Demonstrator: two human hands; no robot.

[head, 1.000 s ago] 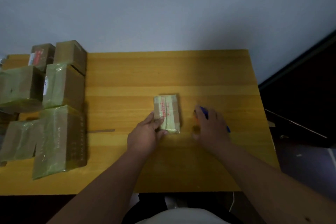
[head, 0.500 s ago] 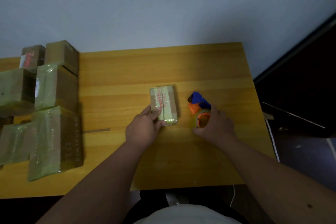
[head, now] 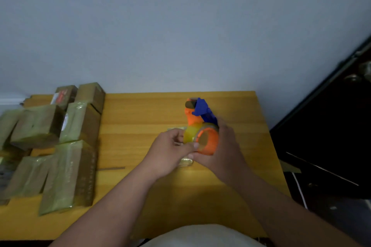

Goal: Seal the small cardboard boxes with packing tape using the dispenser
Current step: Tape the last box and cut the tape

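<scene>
My right hand (head: 224, 150) grips the orange and blue tape dispenser (head: 202, 126), lifted above the table with its blue blade end pointing away from me. The yellowish tape roll (head: 191, 133) sits in it. My left hand (head: 168, 152) has come up against the roll, its fingertips touching the roll's near side. The small cardboard box (head: 185, 161) lies on the wooden table (head: 140, 146) under both hands; only a far edge and a near corner of it show.
Several taped cardboard boxes (head: 54, 146) are stacked along the table's left side. A thin strip (head: 111, 168) lies on the table beside them. The right table edge drops off to a dark floor and dark furniture (head: 331, 126).
My right hand lifted the dispenser off the table and over the small box. My left hand left the box and moved to the tape roll. The camera tilted up.
</scene>
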